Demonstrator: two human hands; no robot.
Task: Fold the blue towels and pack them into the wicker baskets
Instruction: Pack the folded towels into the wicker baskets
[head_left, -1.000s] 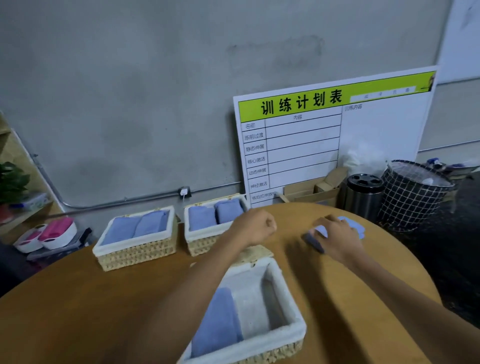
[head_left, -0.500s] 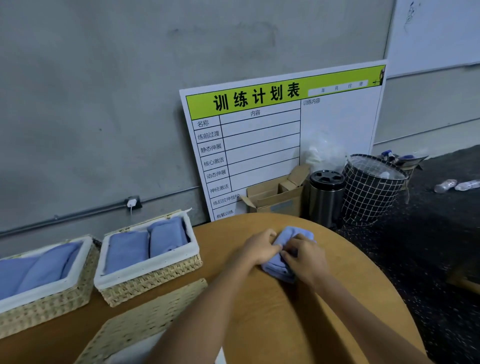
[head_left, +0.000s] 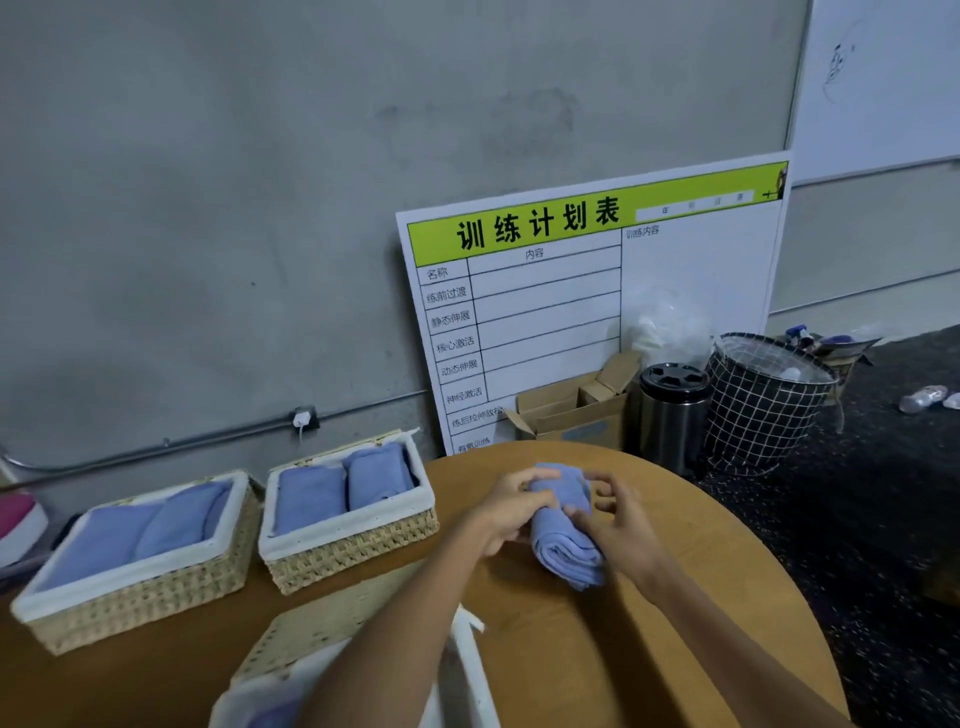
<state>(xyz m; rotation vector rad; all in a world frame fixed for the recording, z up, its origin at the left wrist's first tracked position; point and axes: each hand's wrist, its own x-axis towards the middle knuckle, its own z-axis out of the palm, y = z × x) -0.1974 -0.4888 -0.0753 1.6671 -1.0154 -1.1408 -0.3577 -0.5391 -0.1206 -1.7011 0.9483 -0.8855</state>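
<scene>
Left hand (head_left: 506, 512) grips the rolled blue towel (head_left: 563, 525), fingers curled over its far end | right hand (head_left: 621, 525) pinches its side | towel lies on the round wooden table (head_left: 675, 623), right of two packed wicker baskets (head_left: 348, 512).

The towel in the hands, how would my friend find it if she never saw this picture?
Look at the round wooden table. At its far end, right of the two filled baskets, a left hand and a right hand hold one blue towel. It is the only towel outside a basket, lying rolled up on bare wood.
</scene>
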